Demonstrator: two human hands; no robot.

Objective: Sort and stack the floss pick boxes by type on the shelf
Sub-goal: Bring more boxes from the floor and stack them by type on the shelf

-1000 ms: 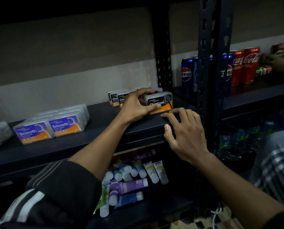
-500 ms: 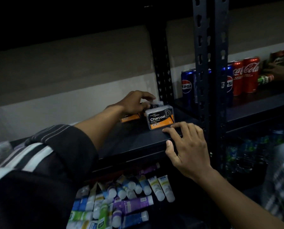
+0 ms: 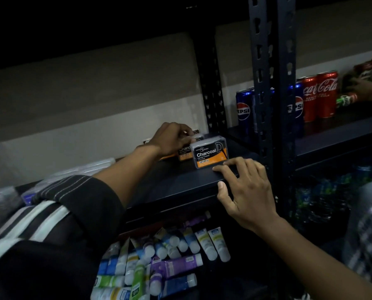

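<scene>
Left hand [image 3: 172, 139] clasps rear Charcoal box [image 3: 185, 153], label mostly hidden.
Right hand [image 3: 245, 191] rests flat, released, on the shelf [image 3: 180, 180] edge; dim light.

1 head view, forward and down, seemingly close to dim shelf [image 3: 180, 180]

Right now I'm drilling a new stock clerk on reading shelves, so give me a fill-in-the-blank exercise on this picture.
1. The big word on the front box reads ____.
2. The right hand rests on the shelf edge and holds ____.
3. The left hand grips the rear box, whose lower label band is coloured ____.
4. The blue cans carry the brand ____.
Missing words: Charcoal; nothing; orange; Pepsi.
</scene>
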